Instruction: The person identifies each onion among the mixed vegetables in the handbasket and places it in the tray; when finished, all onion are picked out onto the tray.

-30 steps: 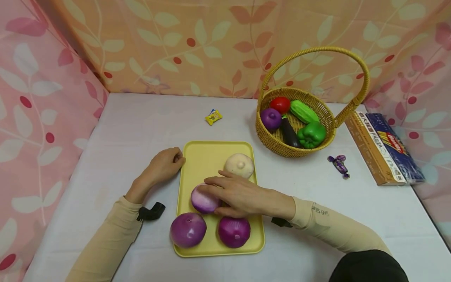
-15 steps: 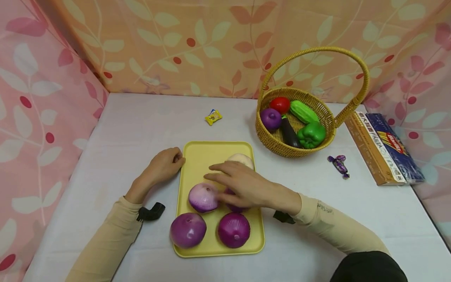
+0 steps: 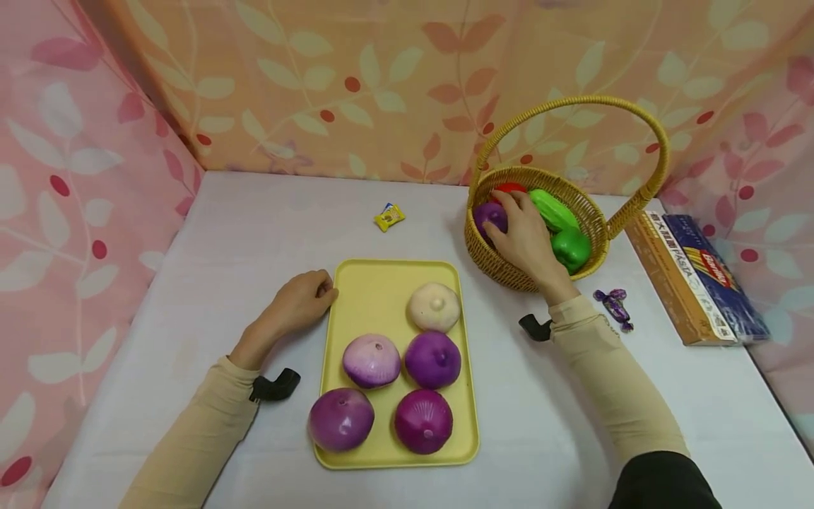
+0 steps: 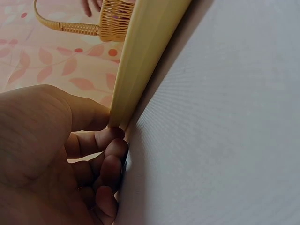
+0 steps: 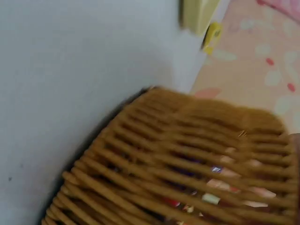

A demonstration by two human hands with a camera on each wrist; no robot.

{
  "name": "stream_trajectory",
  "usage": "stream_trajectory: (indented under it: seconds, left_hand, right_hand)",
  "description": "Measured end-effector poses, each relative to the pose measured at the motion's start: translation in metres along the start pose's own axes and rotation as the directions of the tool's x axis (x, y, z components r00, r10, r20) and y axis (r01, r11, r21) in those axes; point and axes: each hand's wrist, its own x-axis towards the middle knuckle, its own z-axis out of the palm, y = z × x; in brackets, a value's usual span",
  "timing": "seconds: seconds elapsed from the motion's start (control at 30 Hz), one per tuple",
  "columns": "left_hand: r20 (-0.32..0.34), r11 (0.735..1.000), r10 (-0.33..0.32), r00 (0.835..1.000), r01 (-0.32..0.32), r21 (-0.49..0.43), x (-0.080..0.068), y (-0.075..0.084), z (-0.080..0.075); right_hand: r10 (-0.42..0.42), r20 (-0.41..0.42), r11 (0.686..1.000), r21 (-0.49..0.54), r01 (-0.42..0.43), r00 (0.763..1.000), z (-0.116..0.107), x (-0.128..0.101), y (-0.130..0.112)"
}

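Note:
My left hand [image 3: 302,300] is at the left edge of the yellow tray [image 3: 372,283]; in the left wrist view its thumb and forefinger pinch the rim. On the tray lie a cream-coloured bulb [image 3: 434,307], a pale purple onion [image 3: 372,360] and several darker ones, including a smooth purple onion [image 3: 434,360] and a ridged onion [image 3: 423,422]. My right hand [image 3: 524,233] reaches into the wicker basket [image 3: 492,265], thumb and fingers spread beside a purple onion [image 3: 492,218]. A tomato [image 3: 510,187], a green ridged vegetable [image 3: 553,210] and a green pepper [image 3: 571,249] share the basket. The eggplant is hidden under this hand.
A tall handle [image 3: 572,101] arches over the basket. Beyond the tray lies a yellow-wrapped candy [image 3: 389,217]; a purple-wrapped candy [image 3: 615,309] is right of the basket. Pasta packages [image 3: 696,276] lie at the right. Patterned curtains [image 3: 305,92] enclose the table.
My right hand has moved from the tray up and right into the basket, leaving the smooth purple onion on the tray beside the pale one. My left hand stays at the tray edge.

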Motion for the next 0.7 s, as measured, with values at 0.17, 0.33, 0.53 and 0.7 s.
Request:
stream_trajectory:
  seconds: [0.17, 0.33, 0.53, 0.7]
  left_hand:
    - [-0.011, 1.0, -0.006, 1.0, 0.006, 0.008, 0.0, 0.0, -0.001]
    - [-0.011, 1.0, -0.006, 1.0, 0.006, 0.009, 0.001, 0.001, -0.002]
    - [-0.018, 1.0, -0.005, 1.0, 0.006, 0.004, 0.001, -0.001, 0.0]
    - [-0.015, 1.0, 0.001, 1.0, -0.001, 0.0, 0.002, -0.002, 0.002]
  right_hand:
    - [0.063, 0.188, 0.996, -0.075, -0.049, 0.98, 0.0, 0.008, 0.009]
    - [0.079, 0.232, 0.994, -0.093, -0.059, 0.97, -0.001, 0.01, 0.009]
    - [0.082, 0.19, 0.993, -0.101, -0.063, 0.978, -0.001, 0.006, 0.011]
    - [0.1, 0.071, 0.992, -0.081, -0.094, 0.992, -0.007, -0.003, 0.011]
